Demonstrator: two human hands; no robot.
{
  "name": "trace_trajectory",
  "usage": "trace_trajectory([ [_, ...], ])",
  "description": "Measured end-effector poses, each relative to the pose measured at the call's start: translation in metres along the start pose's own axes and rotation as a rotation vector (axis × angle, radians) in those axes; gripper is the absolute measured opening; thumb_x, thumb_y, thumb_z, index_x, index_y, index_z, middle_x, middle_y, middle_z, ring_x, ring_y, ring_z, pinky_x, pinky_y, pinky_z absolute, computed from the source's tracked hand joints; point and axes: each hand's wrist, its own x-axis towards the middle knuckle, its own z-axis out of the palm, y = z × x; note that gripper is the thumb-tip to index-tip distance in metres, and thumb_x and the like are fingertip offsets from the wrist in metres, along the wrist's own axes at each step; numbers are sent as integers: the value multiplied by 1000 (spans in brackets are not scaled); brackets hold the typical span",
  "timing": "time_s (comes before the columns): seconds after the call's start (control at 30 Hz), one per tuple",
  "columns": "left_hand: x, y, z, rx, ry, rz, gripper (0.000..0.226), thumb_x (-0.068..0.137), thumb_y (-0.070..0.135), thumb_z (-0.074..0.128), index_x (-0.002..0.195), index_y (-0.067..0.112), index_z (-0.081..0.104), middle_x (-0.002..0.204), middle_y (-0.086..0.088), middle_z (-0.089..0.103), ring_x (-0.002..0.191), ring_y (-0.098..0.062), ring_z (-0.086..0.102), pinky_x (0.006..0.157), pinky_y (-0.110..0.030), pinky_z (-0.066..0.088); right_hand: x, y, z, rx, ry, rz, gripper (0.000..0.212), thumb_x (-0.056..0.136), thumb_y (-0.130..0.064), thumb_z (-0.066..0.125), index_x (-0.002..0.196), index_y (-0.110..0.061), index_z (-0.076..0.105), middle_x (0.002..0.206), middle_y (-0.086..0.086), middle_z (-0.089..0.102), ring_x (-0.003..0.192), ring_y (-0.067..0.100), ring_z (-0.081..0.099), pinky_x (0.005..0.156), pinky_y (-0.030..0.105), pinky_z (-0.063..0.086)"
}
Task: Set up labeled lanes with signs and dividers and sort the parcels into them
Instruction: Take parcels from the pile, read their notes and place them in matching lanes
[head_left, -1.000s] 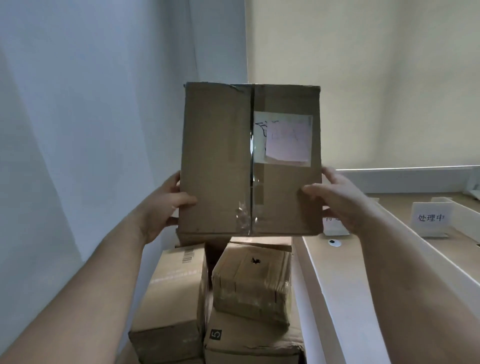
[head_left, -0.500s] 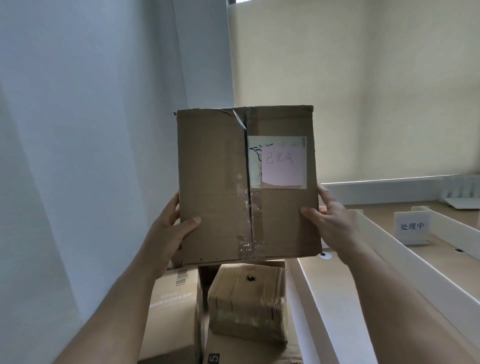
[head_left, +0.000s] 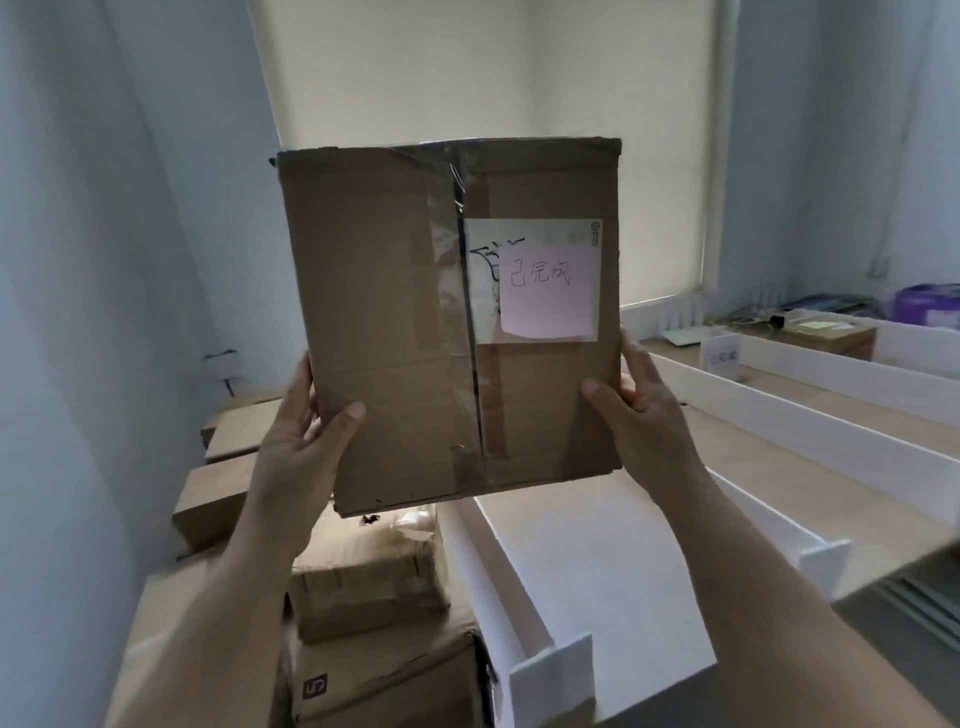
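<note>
Up in front of us, we hold a big brown box (head_left: 415, 332) in the air with both hands. Our left hand (head_left: 298, 441) grips the box's left edge low down, with the thumb on the front and the fingers behind. Our right hand (head_left: 641, 410) grips the right edge low down in the same way. The box stands up tall and leans a little to one side. Clear tape (head_left: 470, 322) runs down its middle. A white label (head_left: 535, 280) sits on the front, on the right half, and a pink note (head_left: 545, 291) is stuck on top of it. We see black writing on the note.

Below the box, more brown parcels (head_left: 374, 587) lie in a pile on the desk (head_left: 810, 467). One low parcel has a small black square with a 5 on it (head_left: 315, 686). Two more flat boxes (head_left: 223, 467) lie further left, near the wall.

To the right, long white dividers (head_left: 810, 431) cut the desk into lanes. The nearest lane starts just beside the pile of parcels. A small white sign (head_left: 722, 353) stands far back in one lane, but its words are too blurry to read. Another brown box (head_left: 831, 338) sits far back on the right. A purple thing (head_left: 927, 306) sits in the far corner.
</note>
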Motion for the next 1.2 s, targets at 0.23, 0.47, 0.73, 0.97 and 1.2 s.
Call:
trace_trajectory([
  [0.23, -13, -8, 86, -47, -95, 9, 61, 92, 8, 53, 142, 38, 34, 137, 10, 49, 117, -11, 54, 92, -32, 49, -13, 8, -84, -140, 134, -22, 60, 96, -16, 50, 147, -35, 26, 127, -9, 55, 114, 15, 54, 98, 36, 47],
  [0.47, -32, -25, 229, -110, -140, 14, 60, 92, 2, 51, 143, 31, 36, 122, 21, 57, 102, 12, 58, 81, -11, 50, -2, 27, -219, -266, 194, 15, 58, 98, -21, 47, 146, -39, 21, 137, -11, 47, 122, 16, 48, 102, 35, 41],
  [0.73, -50, -42, 432, -186, -243, -27, 62, 93, 1, 50, 144, 32, 33, 134, 11, 50, 99, 16, 57, 78, -10, 50, 25, 61, -413, -360, 287, 93, 61, 96, -26, 48, 146, -45, 20, 137, -14, 48, 125, 15, 47, 106, 41, 39],
  [0.97, -74, -55, 566, -236, -324, -74, 64, 93, 2, 50, 145, 35, 29, 129, 19, 51, 99, 15, 57, 88, -14, 49, 29, 88, -542, -358, 331, 131, 60, 96, -22, 50, 141, -53, 24, 133, -22, 47, 125, 7, 45, 106, 36, 37],
  [1.2, -85, -72, 666, -263, -426, -90, 63, 94, -1, 47, 140, 39, 31, 125, 24, 52, 99, 15, 57, 86, -11, 49, 27, 113, -630, -344, 426, 156, 60, 96, -17, 51, 145, -43, 27, 134, -12, 53, 121, 4, 50, 101, 24, 41],
])
